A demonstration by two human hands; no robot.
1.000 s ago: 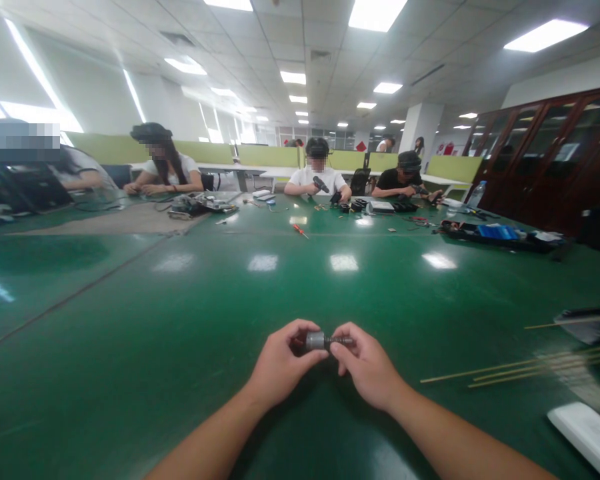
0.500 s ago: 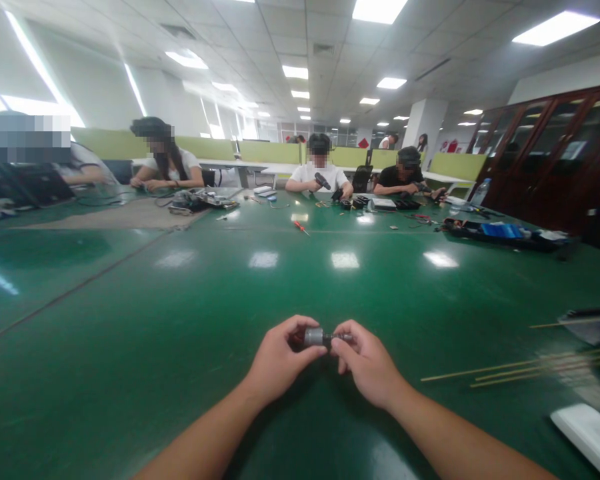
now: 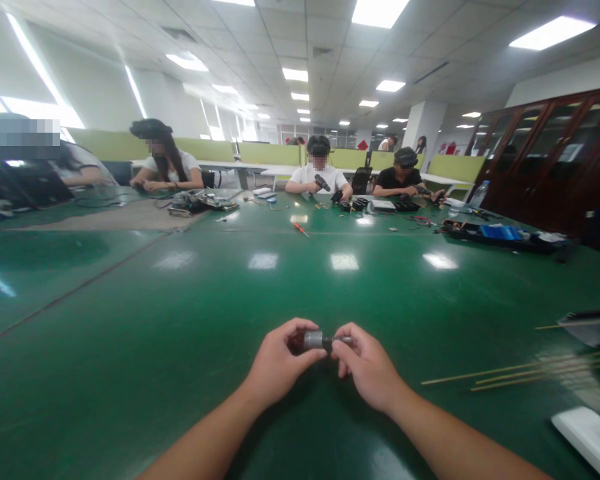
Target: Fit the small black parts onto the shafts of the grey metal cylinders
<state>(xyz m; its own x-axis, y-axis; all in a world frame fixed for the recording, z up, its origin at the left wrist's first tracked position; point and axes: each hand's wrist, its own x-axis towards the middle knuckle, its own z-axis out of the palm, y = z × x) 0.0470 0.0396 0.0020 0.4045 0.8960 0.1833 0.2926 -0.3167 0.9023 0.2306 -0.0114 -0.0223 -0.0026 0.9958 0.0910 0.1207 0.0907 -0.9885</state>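
Between my two hands, above the green tabletop, is what looks like a small motor rotor (image 3: 313,339), a grey metal cylinder with a thin dark shaft sticking out to the right. My left hand (image 3: 280,357) is closed on the cylinder, thumb below and fingers above. A dark reddish part at its left end is mostly hidden by the palm. On the other side, my right hand (image 3: 363,360) pinches the shaft between thumb and fingers, with the metal tip showing past the forefinger. The rotor lies about level.
Thin yellowish rods (image 3: 520,373) and a white plastic object (image 3: 587,437) lie at the right. Farther off is a red screwdriver (image 3: 301,229). A black tray (image 3: 505,240) holds blue material. Across the table sit several people, one holding a drill (image 3: 322,182).
Both hands keep the same hold on the rotor, and it has barely shifted. The co-worker in black across the table has raised their head a little.
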